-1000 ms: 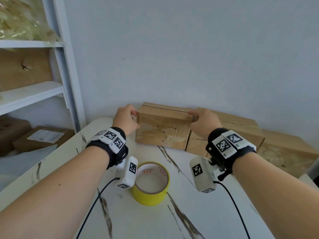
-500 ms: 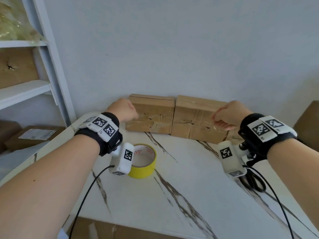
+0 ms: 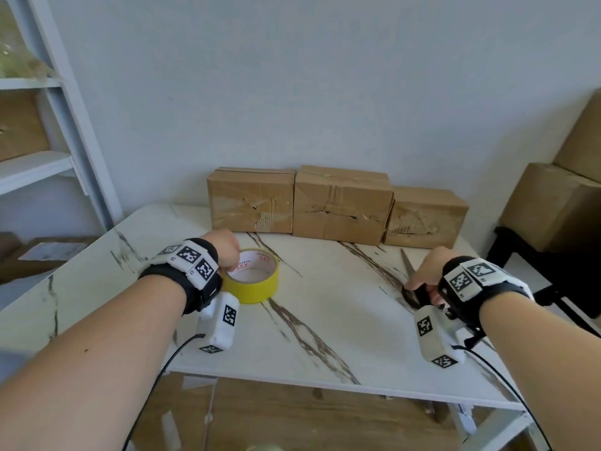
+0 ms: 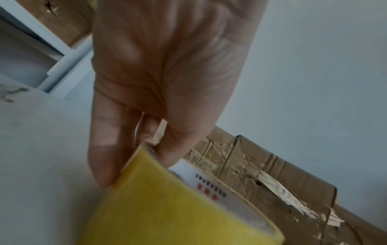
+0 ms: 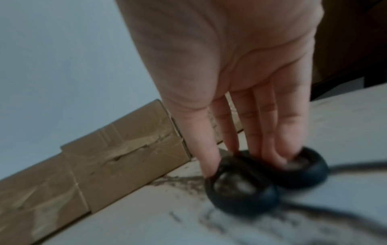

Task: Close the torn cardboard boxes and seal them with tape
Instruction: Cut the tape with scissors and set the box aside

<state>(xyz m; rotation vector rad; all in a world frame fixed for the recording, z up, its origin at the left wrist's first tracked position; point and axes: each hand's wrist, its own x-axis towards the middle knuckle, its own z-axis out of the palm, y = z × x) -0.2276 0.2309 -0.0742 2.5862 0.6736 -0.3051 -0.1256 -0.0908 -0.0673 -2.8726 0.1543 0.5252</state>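
Observation:
Three torn cardboard boxes stand in a row against the wall: the left box [image 3: 252, 203], the middle box [image 3: 341, 206] and the right box [image 3: 426, 219]. A yellow tape roll [image 3: 257, 281] lies flat on the marble table [image 3: 341, 320]. My left hand [image 3: 232, 266] pinches its rim; in the left wrist view my left hand [image 4: 136, 145] has one finger outside the tape roll [image 4: 167, 207] and the others inside. My right hand [image 3: 414, 286] is on the black-handled scissors [image 3: 413, 296]. In the right wrist view my right hand [image 5: 245, 159] has its fingertips in the scissors' handle loops [image 5: 261, 179].
A white shelf unit [image 3: 58, 157] with boxes stands at the left. Larger stacked cardboard boxes [image 3: 553, 203] sit on a dark stand at the right. The table's front edge [image 3: 325, 382] is close to me, with wooden floor below.
Both hands have left the boxes and come back down to the table. The left hand now grips the tape roll and the right hand has reached the scissors.

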